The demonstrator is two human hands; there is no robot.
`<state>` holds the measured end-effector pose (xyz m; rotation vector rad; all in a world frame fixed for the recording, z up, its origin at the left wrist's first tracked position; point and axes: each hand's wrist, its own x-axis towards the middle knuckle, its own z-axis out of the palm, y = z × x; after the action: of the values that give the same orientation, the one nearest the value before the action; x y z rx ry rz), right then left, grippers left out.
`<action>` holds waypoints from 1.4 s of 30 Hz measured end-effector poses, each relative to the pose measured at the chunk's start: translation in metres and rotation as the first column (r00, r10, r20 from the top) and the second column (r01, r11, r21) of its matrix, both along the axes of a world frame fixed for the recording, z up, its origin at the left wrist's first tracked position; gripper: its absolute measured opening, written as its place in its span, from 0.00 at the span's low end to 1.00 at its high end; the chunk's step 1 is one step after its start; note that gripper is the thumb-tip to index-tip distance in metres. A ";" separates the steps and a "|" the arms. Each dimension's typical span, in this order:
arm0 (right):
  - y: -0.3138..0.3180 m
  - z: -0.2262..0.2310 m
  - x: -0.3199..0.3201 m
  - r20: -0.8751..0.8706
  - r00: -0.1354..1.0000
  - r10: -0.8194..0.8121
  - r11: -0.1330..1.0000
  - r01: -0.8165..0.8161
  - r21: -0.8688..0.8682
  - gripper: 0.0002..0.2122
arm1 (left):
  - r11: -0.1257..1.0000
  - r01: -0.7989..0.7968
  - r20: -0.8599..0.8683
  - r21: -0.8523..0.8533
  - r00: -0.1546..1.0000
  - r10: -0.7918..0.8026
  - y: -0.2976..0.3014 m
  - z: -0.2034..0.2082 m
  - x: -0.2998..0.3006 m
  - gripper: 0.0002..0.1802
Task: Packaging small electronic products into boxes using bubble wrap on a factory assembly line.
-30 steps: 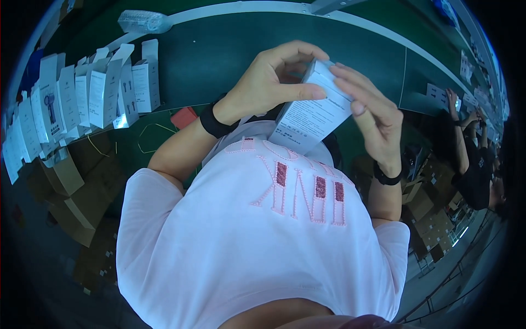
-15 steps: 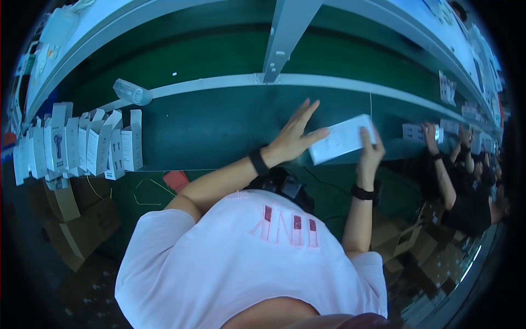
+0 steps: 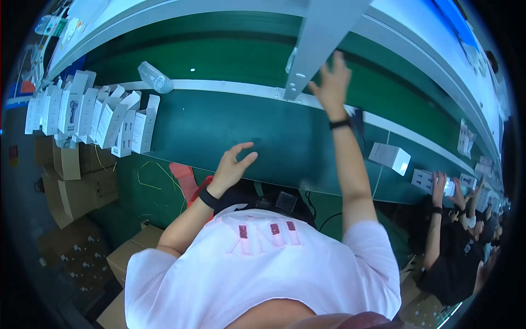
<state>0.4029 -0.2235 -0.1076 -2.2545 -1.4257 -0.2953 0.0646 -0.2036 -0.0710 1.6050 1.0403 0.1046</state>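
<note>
My left hand (image 3: 231,169) is over the near edge of the green bench (image 3: 213,134), thumb and fingers apart, holding nothing. My right arm stretches forward, and my right hand (image 3: 333,85) is beyond the pale rail, beside the grey upright post (image 3: 318,49). Its fingers are spread and slightly blurred, and nothing shows in them. To the right of my right forearm, a closed white box (image 3: 389,157) lies on the bench. A small dark strip (image 3: 357,122) shows by the rail near my right wrist.
Several white cartons with raised flaps (image 3: 109,118) stand in a row at the left. A clear plastic-wrapped roll (image 3: 155,77) lies against the rail. At the right, a co-worker's hands (image 3: 439,186) handle small white boxes. Brown cardboard boxes (image 3: 82,192) sit on the floor at the left.
The white box has left my hands and now lies on the bench to the right. My right hand has moved forward past the rail; my left hand has drawn back to the left.
</note>
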 end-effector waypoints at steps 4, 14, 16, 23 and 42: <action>0.046 -0.121 0.059 -0.264 0.963 0.055 0.996 -0.073 -0.058 0.17 | 0.988 0.097 0.026 0.124 0.995 -0.101 -0.020 0.010 0.017 0.23; -0.098 0.146 0.019 -0.822 0.561 0.096 0.967 0.145 0.211 0.11 | 0.830 0.166 0.389 0.533 0.823 -0.414 -0.031 0.062 0.096 0.61; -0.131 0.197 -0.012 -0.919 0.359 0.161 0.973 0.098 0.209 0.10 | 0.673 0.074 0.367 0.736 0.793 -0.487 -0.024 0.087 0.123 0.62; -0.173 0.245 -0.069 -0.671 0.670 0.317 0.906 -0.004 0.424 0.12 | 0.767 0.388 0.589 0.511 0.491 -0.642 -0.038 0.104 0.131 0.25; -0.157 0.275 -0.155 0.199 0.937 0.286 0.935 -0.318 0.158 0.18 | 0.853 0.441 0.690 -0.279 0.710 -0.141 -0.030 0.147 0.055 0.23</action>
<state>0.2477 -0.3804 0.1676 -1.8614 -1.7307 -0.5113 0.1196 -0.2339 0.0755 1.1622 0.2115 0.1843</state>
